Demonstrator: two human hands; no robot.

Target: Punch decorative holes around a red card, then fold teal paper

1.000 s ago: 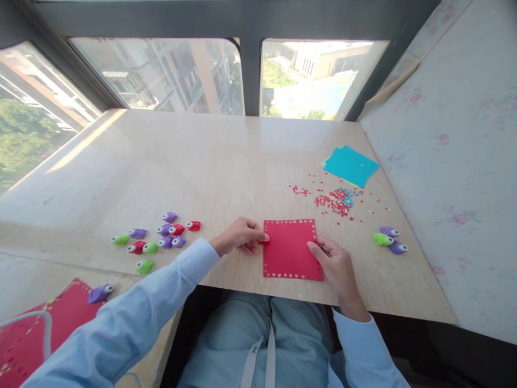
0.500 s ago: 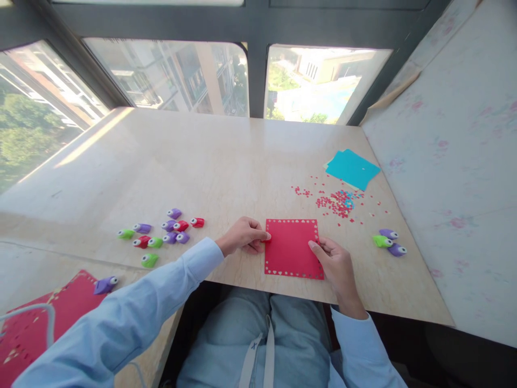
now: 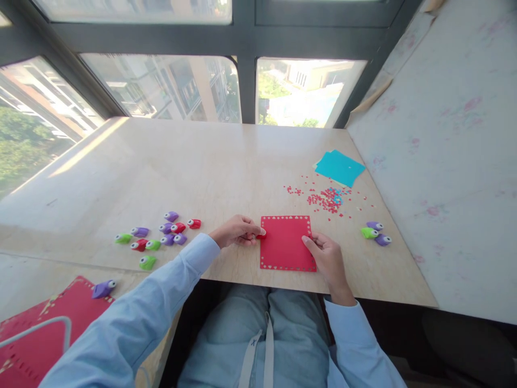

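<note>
Fingers of the left hand were pinched nearly closed around a small red punch at the left edge of the red square, thumb on top. Right hand had that sheet by its opposite edge, thumb flat on the face, the other fingers partly hidden, so basically no gap on that side either.

The square was smooth, flat-looking paper or thin card with little cutouts running around its borders. It sat close to the front edge of the counter, which was pale and lightly streaked, kinda shiny toward the window.

A broad stretch of counter ran from the hands to the window frame. Off left was a cluster of stubby punches in purple, red and green, well apart from the sheet. Beyond the right hand sat three more punches, with tiny confetti bits and blue sheets farther back.
</note>
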